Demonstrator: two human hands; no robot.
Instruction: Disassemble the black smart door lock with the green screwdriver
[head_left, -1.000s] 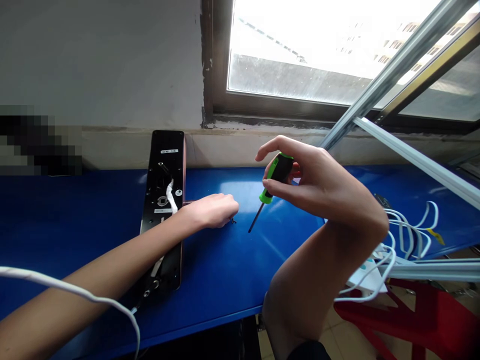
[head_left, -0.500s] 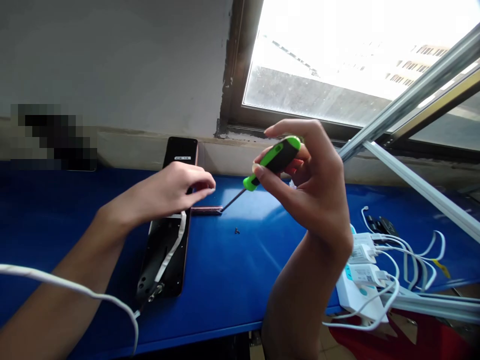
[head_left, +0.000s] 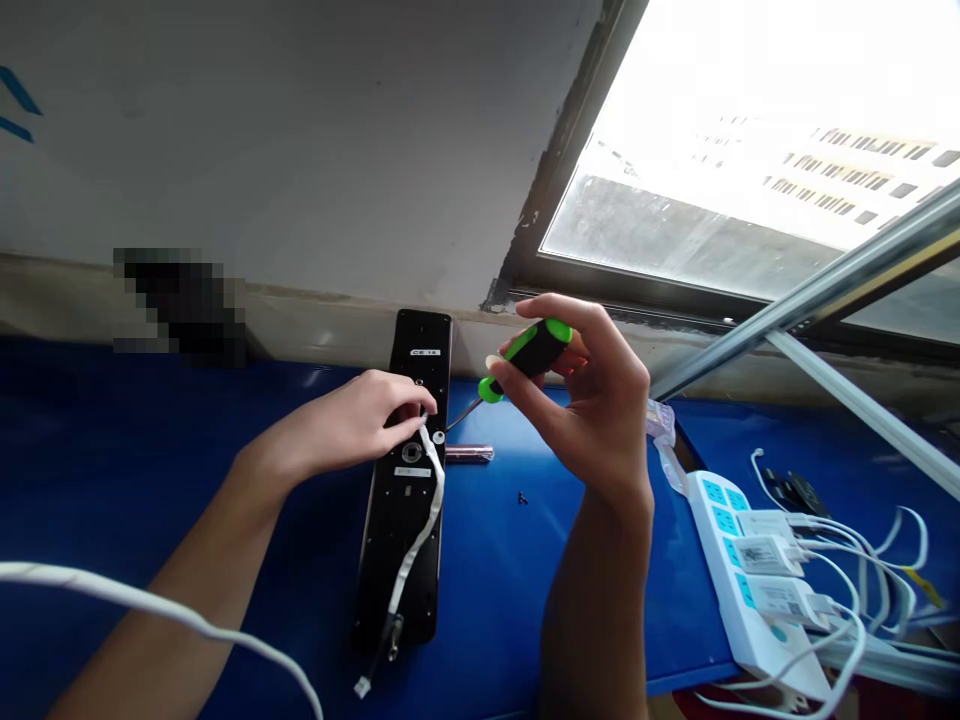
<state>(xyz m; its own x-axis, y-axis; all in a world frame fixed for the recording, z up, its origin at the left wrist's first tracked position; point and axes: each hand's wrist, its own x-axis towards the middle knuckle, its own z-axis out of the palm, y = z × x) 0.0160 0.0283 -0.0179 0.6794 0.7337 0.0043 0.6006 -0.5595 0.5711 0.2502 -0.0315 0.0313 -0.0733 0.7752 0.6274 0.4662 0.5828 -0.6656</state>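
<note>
A long black panel [head_left: 401,560] leans back against the wall, with a white wrapped cable [head_left: 420,530] running down it. My left hand [head_left: 367,415] is pinched at the cable's upper end, over the panel. My right hand [head_left: 577,400] is closed around a green and black screwdriver [head_left: 536,350]. The screwdriver's tip points at the panel's right edge, close to a small white round spot [head_left: 439,437]. A pinkish metallic bar [head_left: 470,454] lies at the panel's right side. Some tiny dark screws [head_left: 523,497] rest on the blue table [head_left: 495,590].
On the right, a white power strip [head_left: 731,580] holds several chargers with white cables. A clear plastic bag [head_left: 664,430] lies behind it. Metal bars [head_left: 862,390] cross at the right by the window. Another white cable [head_left: 165,610] passes over my left forearm.
The screwdriver's tip has moved from the pinkish bar to the panel's right edge. My left hand has come to the cable's top. The view has shifted, showing more of the panel.
</note>
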